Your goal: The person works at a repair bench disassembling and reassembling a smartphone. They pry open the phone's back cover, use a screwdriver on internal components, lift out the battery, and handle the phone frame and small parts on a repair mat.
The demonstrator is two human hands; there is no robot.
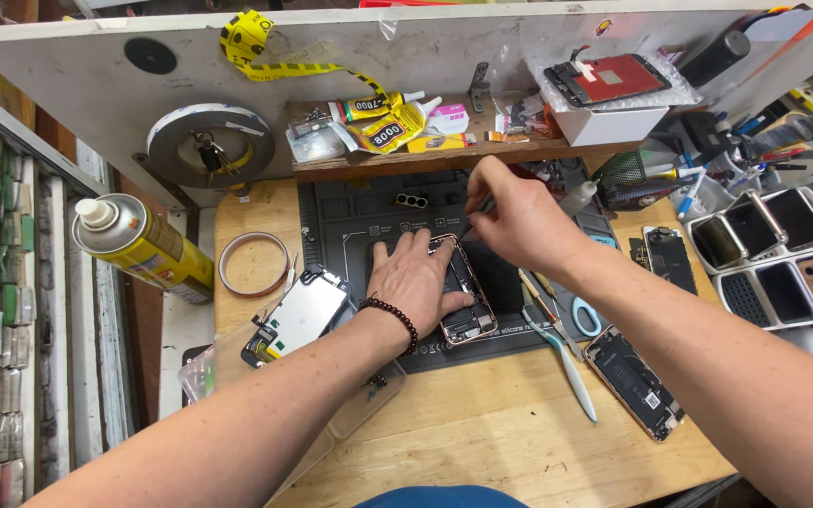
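The left hand (418,275) lies flat on an opened smartphone (468,299) that rests on a dark repair mat (350,221) in the middle of the wooden table (482,423); its fingers are spread and released, pressing down on the upper half of the phone rather than gripping it, and a dark beaded bracelet (395,316) circles the wrist. The right hand (510,218) hovers just above the phone's top edge, its fingers pinched on a thin metal tool (478,209) whose tip points down toward the phone's upper corner. Left of the mat lies a detached phone screen (298,317), face down, partly over a clear plastic tray (369,395). Right of the mat a white-handled tool (568,369) and a pair of blue-handled scissors (583,316) lie on the table, with a 2nd opened phone (634,384) near the table's front edge and a 3rd phone (668,258) farther back. A yellow spray can (143,246) lies on its side at far left, beside a roll of thin tape (254,263). Tubes of glue (383,122) sit on the low shelf (397,162) behind the mat.
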